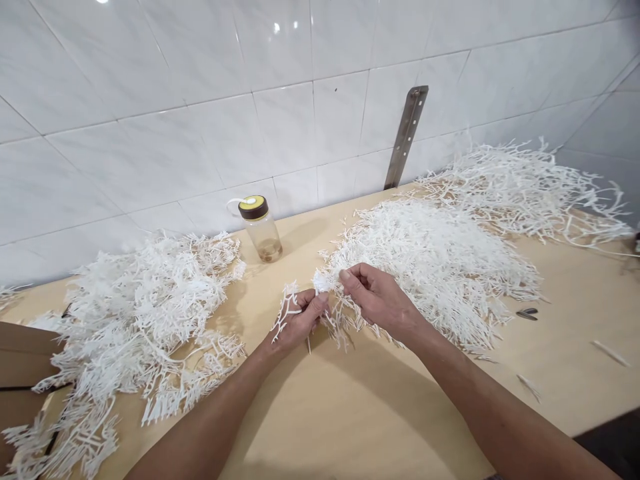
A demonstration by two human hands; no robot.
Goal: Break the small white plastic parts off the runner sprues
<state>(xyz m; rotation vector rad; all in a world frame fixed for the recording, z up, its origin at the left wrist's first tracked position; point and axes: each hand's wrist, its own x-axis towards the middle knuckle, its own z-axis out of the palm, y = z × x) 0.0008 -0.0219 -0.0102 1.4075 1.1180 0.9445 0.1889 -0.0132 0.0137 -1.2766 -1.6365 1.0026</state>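
Near the middle of the table, my left hand pinches a white branched plastic sprig between thumb and fingers. Its forked twigs spread over the back of the hand, and a thin stem pokes out below. My right hand is just to the right, thumb and forefinger pressed together at the edge of a pile of white branched pieces. Whatever is between those fingertips is too small to make out. Some white twigs hang or lie between the two hands.
A larger heap of white sprigs covers the table's left side, beside a cardboard box. Behind stand a lidded bottle and a metal strip against the tiled wall. Longer white branches lie back right; a small dark tool is nearer.
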